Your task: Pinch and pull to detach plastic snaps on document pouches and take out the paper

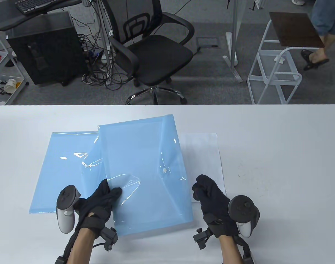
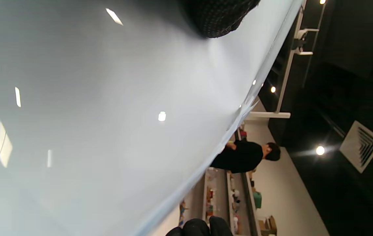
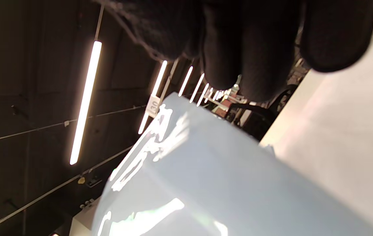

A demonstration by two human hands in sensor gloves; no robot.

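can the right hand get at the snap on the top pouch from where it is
Probably yes: the right hand sits just beside the top pouch, and the white snap lies exposed on its upper face, with nothing covering it.

Grey carpet floor (image 1: 211,82), black office chair (image 1: 153,52), white table (image 1: 280,154), ceiling strip lights (image 3: 84,101).

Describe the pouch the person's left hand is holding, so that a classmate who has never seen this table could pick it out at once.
On the white table lie two blue pouches. The one meant is the upper pouch, nearer the middle, overlapping the other pouch and a paper sheet. Only it shows a white snap, and the left hand grips its edge.
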